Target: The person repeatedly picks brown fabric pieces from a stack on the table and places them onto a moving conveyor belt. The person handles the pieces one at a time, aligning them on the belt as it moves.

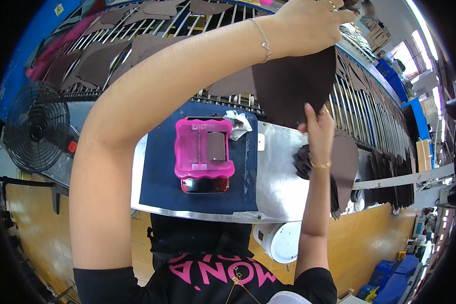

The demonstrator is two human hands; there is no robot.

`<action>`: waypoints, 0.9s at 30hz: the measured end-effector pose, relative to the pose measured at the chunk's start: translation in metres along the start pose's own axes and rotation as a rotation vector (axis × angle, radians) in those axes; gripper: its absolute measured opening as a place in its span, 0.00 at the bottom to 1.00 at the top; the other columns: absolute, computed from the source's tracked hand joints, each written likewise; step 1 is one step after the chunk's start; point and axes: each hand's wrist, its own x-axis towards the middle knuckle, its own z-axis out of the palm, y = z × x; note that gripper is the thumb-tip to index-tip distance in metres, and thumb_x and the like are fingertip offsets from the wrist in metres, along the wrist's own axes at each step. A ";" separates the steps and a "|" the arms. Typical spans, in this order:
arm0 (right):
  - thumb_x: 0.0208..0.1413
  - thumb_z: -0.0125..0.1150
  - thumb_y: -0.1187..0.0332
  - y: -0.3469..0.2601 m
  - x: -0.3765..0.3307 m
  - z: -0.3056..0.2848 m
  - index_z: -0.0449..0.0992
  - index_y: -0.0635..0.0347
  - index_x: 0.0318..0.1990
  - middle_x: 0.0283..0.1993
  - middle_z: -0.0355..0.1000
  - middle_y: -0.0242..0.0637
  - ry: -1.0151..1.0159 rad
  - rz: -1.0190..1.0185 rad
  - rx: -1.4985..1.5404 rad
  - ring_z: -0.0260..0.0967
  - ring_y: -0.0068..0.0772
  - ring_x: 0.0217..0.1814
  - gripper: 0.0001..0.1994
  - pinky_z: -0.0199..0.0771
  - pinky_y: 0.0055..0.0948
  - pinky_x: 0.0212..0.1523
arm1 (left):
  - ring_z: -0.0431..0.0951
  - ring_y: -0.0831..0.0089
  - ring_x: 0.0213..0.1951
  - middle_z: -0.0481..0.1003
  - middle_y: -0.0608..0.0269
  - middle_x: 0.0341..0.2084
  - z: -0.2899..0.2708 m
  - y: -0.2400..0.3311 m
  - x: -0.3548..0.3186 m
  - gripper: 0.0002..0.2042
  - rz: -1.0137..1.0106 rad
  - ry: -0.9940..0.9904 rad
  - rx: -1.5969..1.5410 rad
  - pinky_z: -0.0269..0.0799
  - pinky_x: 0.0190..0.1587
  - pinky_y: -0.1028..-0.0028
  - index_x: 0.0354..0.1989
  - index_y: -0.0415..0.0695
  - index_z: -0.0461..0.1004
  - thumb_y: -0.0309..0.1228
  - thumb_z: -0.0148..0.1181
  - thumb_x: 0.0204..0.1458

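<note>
Your left hand (pixel 309 25) is closed on the top edge of a dark brown cut piece (pixel 289 86), fingers curled over it near the upper rim of the view. Your right hand (pixel 316 126) pinches the lower edge of the same piece between thumb and fingertips. The piece hangs between both hands, above the far edge of the metal work table (pixel 283 177) and in front of the roller rack (pixel 218 15).

Edges and room: the lower corner of the piece sits just above the table's back edge. To its right, a stack of similar brown pieces (pixel 344 162) lies on the table, directly behind your right wrist; the wrist appears to touch it, though the overlap makes this uncertain. The bare metal between the stack and the blue mat (pixel 162 172) is open.

Surroundings: a pink plastic tray with a small roller (pixel 203 149) rests on the blue mat, with a dark red item (pixel 205 185) under its near edge. A crumpled white scrap (pixel 238 121) lies at the mat's far corner. More brown pieces (pixel 101 58) are spread over the rack rollers. A black fan (pixel 35 126) stands at the table's left end, well apart from both hands. A white round container (pixel 281 240) sits below the table's near edge. Your left forearm crosses above the mat and tray.
</note>
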 end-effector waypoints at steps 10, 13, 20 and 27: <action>0.63 0.46 0.72 0.115 0.123 0.086 0.66 0.60 0.45 0.35 0.72 0.35 -0.093 0.334 0.502 0.71 0.25 0.24 0.06 0.74 0.22 0.21 | 0.67 0.61 0.53 0.68 0.58 0.49 -0.146 -0.044 -0.080 0.19 -0.366 -0.029 -0.230 0.62 0.53 0.66 0.49 0.48 0.74 0.35 0.64 0.46; 0.62 0.45 0.73 0.131 0.146 0.103 0.66 0.59 0.50 0.36 0.71 0.35 -0.120 0.435 0.525 0.71 0.27 0.24 0.10 0.74 0.23 0.21 | 0.62 0.60 0.59 0.61 0.56 0.58 -0.201 -0.035 -0.133 0.27 -0.628 -0.302 -0.230 0.59 0.59 0.64 0.56 0.49 0.68 0.32 0.65 0.44; 0.62 0.49 0.66 0.156 0.160 0.121 0.68 0.59 0.41 0.28 0.70 0.32 -0.082 0.565 0.428 0.68 0.22 0.22 0.07 0.72 0.19 0.20 | 0.63 0.60 0.57 0.60 0.56 0.57 -0.255 -0.007 -0.228 0.26 -1.153 -0.496 -0.245 0.60 0.57 0.64 0.56 0.47 0.67 0.29 0.64 0.45; 0.56 0.60 0.52 0.116 0.121 0.071 0.68 0.62 0.29 0.16 0.67 0.33 -0.001 0.334 0.061 0.60 0.18 0.11 0.20 0.58 0.20 0.10 | 0.65 0.63 0.55 0.62 0.59 0.55 -0.258 0.002 -0.245 0.25 -1.283 -0.462 -0.286 0.62 0.53 0.66 0.56 0.46 0.67 0.34 0.64 0.48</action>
